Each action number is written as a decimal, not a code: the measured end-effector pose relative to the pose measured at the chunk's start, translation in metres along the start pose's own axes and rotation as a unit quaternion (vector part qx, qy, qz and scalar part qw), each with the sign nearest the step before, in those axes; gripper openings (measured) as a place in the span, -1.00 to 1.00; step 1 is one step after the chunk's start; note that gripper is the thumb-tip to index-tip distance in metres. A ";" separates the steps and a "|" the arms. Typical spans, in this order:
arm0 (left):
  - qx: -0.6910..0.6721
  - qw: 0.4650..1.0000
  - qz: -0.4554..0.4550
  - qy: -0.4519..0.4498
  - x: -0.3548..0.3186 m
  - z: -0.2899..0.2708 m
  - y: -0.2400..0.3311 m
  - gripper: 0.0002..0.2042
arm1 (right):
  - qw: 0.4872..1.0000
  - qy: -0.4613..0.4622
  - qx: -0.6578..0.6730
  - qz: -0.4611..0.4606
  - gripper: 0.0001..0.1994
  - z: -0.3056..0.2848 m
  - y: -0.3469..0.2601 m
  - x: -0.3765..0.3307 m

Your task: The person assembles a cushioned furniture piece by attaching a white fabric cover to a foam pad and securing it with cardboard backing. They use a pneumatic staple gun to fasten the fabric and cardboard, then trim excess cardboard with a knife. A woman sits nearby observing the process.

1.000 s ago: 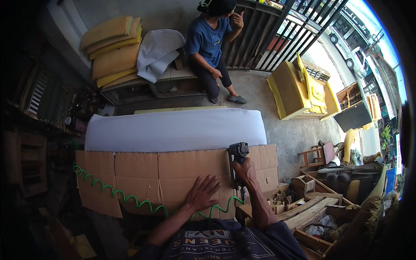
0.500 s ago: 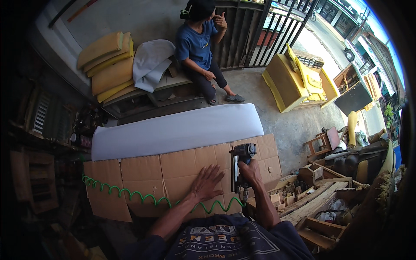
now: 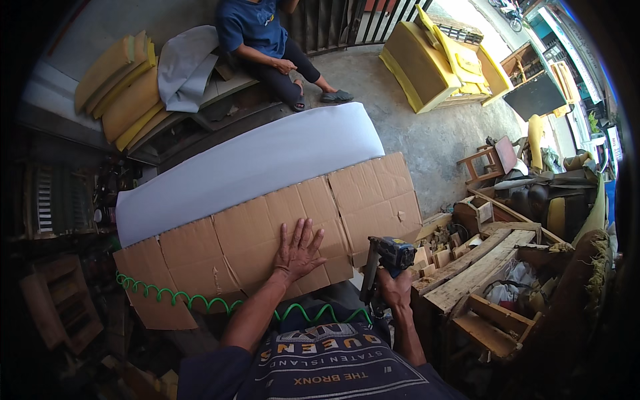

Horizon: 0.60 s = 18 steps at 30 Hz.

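Note:
My left hand lies flat with fingers spread on a creased brown cardboard sheet. In my right hand is a dark pneumatic staple gun, gripped by its handle just past the cardboard's near right edge. From the gun a green coiled air hose runs leftward along the near side of the cardboard. Along its far edge, the cardboard meets a long piece covered in white material. What lies under both is hidden.
A person in a blue shirt sits beyond, beside stacked yellow foam and grey sheeting. A yellow foam-covered armchair frame stands at the far right. Wood scraps are piled close to my right; a small stool lies behind them.
The staple gun in my right hand has come off the cardboard, toward me and slightly right. My left hand stays flat on the cardboard. The view has tilted and shifted.

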<state>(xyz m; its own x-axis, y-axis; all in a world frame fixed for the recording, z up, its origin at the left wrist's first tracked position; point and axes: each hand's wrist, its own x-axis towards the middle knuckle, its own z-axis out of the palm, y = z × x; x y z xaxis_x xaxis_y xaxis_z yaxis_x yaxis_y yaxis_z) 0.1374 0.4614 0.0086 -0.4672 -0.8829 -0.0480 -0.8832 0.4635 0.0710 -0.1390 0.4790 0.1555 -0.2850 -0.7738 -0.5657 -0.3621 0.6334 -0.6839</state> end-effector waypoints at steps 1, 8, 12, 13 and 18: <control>0.012 1.000 -0.006 -0.011 0.001 -0.001 0.000 -0.09 | 1.000 -0.003 -0.006 -0.018 -0.68 0.005 -0.003 0.002; -0.122 0.990 -0.037 -0.063 0.004 -0.020 -0.008 -0.07 | 0.987 -0.100 -0.095 -0.081 -0.67 0.034 -0.018 0.007; -0.112 0.991 -0.039 -0.063 0.009 -0.023 -0.015 -0.07 | 0.981 -0.098 -0.145 -0.082 -0.68 0.051 -0.021 0.013; -0.112 0.990 -0.042 -0.074 0.009 -0.023 -0.015 -0.07 | 0.978 -0.098 -0.171 -0.061 -0.68 0.052 -0.022 0.014; -0.124 0.990 -0.035 -0.050 0.009 -0.025 -0.016 -0.09 | 0.982 -0.072 -0.151 -0.092 -0.67 0.044 -0.032 0.028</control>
<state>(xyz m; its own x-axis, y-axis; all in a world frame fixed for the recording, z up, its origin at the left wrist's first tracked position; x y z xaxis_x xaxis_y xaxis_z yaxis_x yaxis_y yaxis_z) 0.1477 0.4440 0.0316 -0.4186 -0.8943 -0.1583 -0.8818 0.3585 0.3064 -0.0961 0.4375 0.1408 -0.0701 -0.8516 -0.5194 -0.6486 0.4345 -0.6249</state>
